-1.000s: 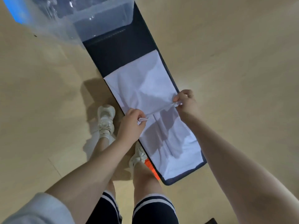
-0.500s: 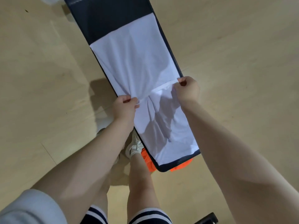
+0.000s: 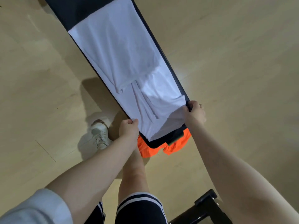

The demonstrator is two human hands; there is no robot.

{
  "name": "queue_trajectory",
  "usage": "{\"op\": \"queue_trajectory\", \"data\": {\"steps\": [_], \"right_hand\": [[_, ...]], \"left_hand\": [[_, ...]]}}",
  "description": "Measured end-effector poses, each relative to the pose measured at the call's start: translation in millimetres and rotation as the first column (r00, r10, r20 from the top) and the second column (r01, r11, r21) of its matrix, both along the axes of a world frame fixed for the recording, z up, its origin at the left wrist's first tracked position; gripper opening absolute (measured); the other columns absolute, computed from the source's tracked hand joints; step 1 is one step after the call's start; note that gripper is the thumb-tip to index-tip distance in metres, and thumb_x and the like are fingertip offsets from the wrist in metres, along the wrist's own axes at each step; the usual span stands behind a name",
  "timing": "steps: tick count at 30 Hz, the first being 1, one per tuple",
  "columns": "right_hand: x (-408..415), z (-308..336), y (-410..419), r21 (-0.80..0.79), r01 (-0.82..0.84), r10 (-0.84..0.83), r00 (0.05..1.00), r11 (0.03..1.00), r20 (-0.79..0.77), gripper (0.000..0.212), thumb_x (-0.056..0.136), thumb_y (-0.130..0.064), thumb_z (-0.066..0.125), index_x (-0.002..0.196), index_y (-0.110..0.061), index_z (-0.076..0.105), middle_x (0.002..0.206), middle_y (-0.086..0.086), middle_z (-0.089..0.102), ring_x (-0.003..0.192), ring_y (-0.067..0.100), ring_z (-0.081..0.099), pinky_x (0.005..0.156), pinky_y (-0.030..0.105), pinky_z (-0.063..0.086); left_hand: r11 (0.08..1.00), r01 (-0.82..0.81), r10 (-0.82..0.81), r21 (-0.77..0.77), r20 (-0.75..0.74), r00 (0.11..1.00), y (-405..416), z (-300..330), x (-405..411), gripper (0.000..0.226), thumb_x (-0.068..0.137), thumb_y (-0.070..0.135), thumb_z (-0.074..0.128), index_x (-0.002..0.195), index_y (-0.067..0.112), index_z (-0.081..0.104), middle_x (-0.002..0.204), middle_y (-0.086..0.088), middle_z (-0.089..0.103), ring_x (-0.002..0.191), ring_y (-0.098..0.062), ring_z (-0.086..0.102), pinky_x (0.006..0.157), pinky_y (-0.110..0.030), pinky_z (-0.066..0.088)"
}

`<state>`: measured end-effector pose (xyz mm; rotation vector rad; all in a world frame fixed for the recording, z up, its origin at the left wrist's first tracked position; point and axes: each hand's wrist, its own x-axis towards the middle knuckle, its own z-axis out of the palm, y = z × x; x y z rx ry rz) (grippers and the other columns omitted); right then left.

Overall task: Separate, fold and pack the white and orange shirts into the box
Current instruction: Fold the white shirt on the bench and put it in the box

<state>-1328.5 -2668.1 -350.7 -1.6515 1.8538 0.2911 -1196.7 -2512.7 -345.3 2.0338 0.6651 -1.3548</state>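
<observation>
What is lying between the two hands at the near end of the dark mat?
In the head view, the white shirt spans between the left hand and right hand, over the dark mat.

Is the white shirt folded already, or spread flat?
Partly folded: the white shirt has an upper layer doubled over, its edge lying mid-length across the cloth.

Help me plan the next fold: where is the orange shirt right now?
In the head view the orange shirt lies on the floor, sticking out from under the near end of the dark folding board, just below the white shirt and between the person's two hands.
</observation>
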Motion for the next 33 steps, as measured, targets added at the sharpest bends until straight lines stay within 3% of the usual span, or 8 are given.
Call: {"op": "queue_trajectory", "data": {"steps": [4, 8, 10, 14, 21, 25, 29, 33], "right_hand": [[-5.4, -5.9, 3.4, -0.006, 0.084, -0.083, 0.986, 0.996, 0.142, 0.033, 0.081, -0.036, 0.06, 0.106, -0.015, 0.056, 0.093, -0.001, 0.06, 0.103, 0.028, 0.055, 0.092, 0.046, 0.044], [6.2, -13.0, 8.8, 0.021, 0.028, -0.031, 0.981, 0.999, 0.193, 0.019, 0.078, -0.034, 0.063, 0.076, -0.02, 0.05, 0.081, -0.002, 0.052, 0.085, 0.025, 0.053, 0.076, 0.037, 0.044], [10.7, -13.8, 11.3, 0.017, 0.059, -0.062, 0.975, 0.998, 0.212, 0.032, 0.078, -0.028, 0.061, 0.059, -0.023, 0.035, 0.073, 0.0, 0.045, 0.074, 0.021, 0.044, 0.065, 0.031, 0.035], [11.5, 2.2, 13.4, 0.055, 0.246, -0.251, 0.915, 0.968, 0.315, 0.024, 0.079, -0.023, 0.056, 0.064, -0.015, 0.039, 0.059, -0.005, 0.038, 0.064, 0.016, 0.039, 0.059, 0.03, 0.034], [31.7, 73.2, -7.9, 0.055, 0.087, -0.099, 0.955, 0.995, 0.279, 0.038, 0.083, -0.022, 0.054, 0.054, -0.018, 0.029, 0.052, -0.004, 0.033, 0.049, 0.011, 0.031, 0.047, 0.029, 0.023], [76.9, 95.9, -26.8, 0.075, 0.018, -0.04, 0.953, 0.997, 0.301, 0.032, 0.083, -0.02, 0.055, 0.059, -0.017, 0.034, 0.058, -0.004, 0.042, 0.052, 0.01, 0.038, 0.047, 0.025, 0.028], [130.5, 95.3, -39.5, 0.088, -0.008, -0.024, 0.934, 0.996, 0.356, 0.034, 0.083, -0.023, 0.057, 0.059, -0.019, 0.033, 0.058, -0.004, 0.04, 0.053, 0.011, 0.036, 0.047, 0.025, 0.028], [183.7, 82.0, -55.1, 0.151, 0.056, -0.109, 0.921, 0.987, 0.375, 0.03, 0.083, -0.023, 0.057, 0.062, -0.018, 0.037, 0.062, -0.001, 0.043, 0.054, 0.015, 0.039, 0.048, 0.025, 0.032]], "left_hand": [[0.998, -0.04, 0.039, -0.04, -0.03, 0.999, -6.4, -6.0, -22.2, 0.029, 0.088, 0.03, 0.055, 0.102, 0.005, 0.06, 0.087, -0.006, 0.061, 0.076, -0.023, 0.056, 0.068, -0.029, 0.048], [0.994, -0.066, 0.057, -0.083, -0.101, 0.993, -8.0, -4.4, -35.0, 0.032, 0.086, 0.022, 0.06, 0.112, 0.004, 0.06, 0.101, -0.006, 0.063, 0.092, -0.025, 0.06, 0.082, -0.032, 0.049], [0.988, -0.098, 0.078, -0.119, -0.166, 0.983, -5.5, -1.0, -37.4, 0.03, 0.087, 0.022, 0.059, 0.114, 0.011, 0.059, 0.101, -0.002, 0.064, 0.093, -0.021, 0.061, 0.078, -0.029, 0.05], [0.962, -0.225, 0.183, -0.153, -0.248, 0.951, -4.2, 20.3, -35.1, 0.014, 0.09, 0.019, 0.056, 0.104, 0.016, 0.058, 0.091, 0.001, 0.063, 0.08, -0.013, 0.061, 0.062, -0.023, 0.048], [0.971, -0.22, 0.218, -0.097, -0.035, 0.975, -12.3, 84.7, 10.3, 0.015, 0.085, 0.018, 0.064, 0.079, 0.01, 0.053, 0.082, -0.006, 0.057, 0.069, -0.018, 0.054, 0.059, -0.026, 0.049], [0.959, -0.251, 0.262, -0.128, 0.077, 0.962, -27.5, 107.1, 58.9, 0.032, 0.082, 0.018, 0.067, 0.107, 0.007, 0.051, 0.101, -0.013, 0.056, 0.072, -0.022, 0.058, 0.055, -0.026, 0.048], [0.941, -0.271, 0.272, -0.201, -0.026, 0.962, -37.1, 108.6, 109.1, 0.021, 0.09, 0.018, 0.057, 0.107, 0.008, 0.054, 0.101, -0.009, 0.058, 0.066, -0.015, 0.056, 0.057, -0.023, 0.046], [0.89, -0.391, 0.377, -0.236, -0.103, 0.921, -43.2, 98.9, 158.8, 0.01, 0.09, 0.016, 0.055, 0.08, 0.014, 0.055, 0.081, 0.001, 0.058, 0.071, -0.009, 0.057, 0.062, -0.02, 0.043]]}}
